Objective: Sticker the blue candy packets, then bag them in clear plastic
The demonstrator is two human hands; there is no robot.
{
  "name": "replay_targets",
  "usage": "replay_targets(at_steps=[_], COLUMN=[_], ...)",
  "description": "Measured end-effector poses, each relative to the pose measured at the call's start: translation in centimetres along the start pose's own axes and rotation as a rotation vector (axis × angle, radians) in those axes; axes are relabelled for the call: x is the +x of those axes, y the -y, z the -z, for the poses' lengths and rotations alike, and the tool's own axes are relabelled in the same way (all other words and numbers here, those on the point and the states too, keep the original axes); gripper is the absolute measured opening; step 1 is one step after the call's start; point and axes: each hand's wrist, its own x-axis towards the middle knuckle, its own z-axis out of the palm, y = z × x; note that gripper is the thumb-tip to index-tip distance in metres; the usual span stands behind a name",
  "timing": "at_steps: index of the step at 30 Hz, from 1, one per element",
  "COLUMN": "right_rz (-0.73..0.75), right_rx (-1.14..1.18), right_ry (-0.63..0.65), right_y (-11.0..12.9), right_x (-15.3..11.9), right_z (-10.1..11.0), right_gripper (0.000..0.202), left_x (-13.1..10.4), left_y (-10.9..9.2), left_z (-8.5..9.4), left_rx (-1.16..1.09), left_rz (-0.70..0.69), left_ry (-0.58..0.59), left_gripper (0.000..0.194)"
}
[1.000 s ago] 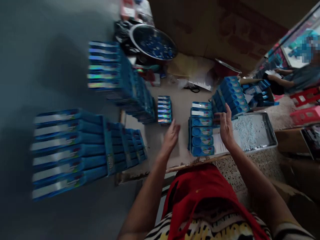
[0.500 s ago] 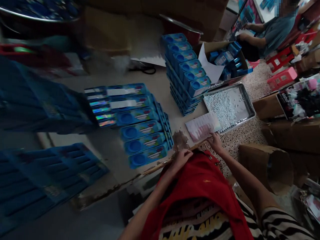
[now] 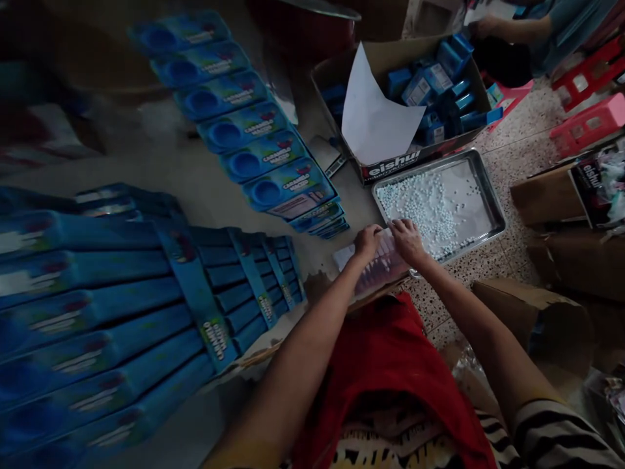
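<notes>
A pinkish, pale-topped packet [image 3: 378, 268] lies at the table's front edge, under both hands. My left hand [image 3: 367, 242] is at its upper edge, with fingers curled; what they pinch is too small to make out. Beside it, my right hand [image 3: 407, 242] rests over the packet's right end with its fingers bent, close to the tray. The metal tray [image 3: 495, 207] holds many small pale beads [image 3: 415, 202] on its left side. Left of the hands stands a stack of blue boxes [image 3: 263, 153] with round blue windows.
Large stacks of blue boxes [image 3: 122, 286] fill the left. Behind the tray is a carton [image 3: 405, 159] with blue packs and a white sheet [image 3: 375, 117]. Brown cartons [image 3: 532, 319] stand at right. Another person's arm [image 3: 522, 29] shows at top right.
My left hand has moved from the table edge onto the packet, and my right hand has moved up onto its right end. The view has shifted, so the box stacks look larger.
</notes>
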Motion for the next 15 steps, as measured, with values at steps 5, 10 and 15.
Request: replay_targets(at_steps=[5, 10, 15], right_rz=[0.062, 0.104, 0.096], right_rx=[-0.017, 0.02, 0.018], right_ry=[0.092, 0.064, 0.054], right_y=[-0.2, -0.2, 0.7], right_x=[0.4, -2.1, -4.9], right_z=[-1.3, -2.9, -3.8], right_gripper=[0.051, 0.055, 0.058], left_x=[-0.5, -1.0, -2.7], left_y=[0.9, 1.0, 0.8], left_z=[0.1, 0.5, 0.6], left_rx=[-0.031, -0.039, -0.019], left_rz=[0.028, 0.089, 0.122], left_ry=[-0.01, 0.041, 0.061], left_gripper=[0.022, 0.017, 0.019])
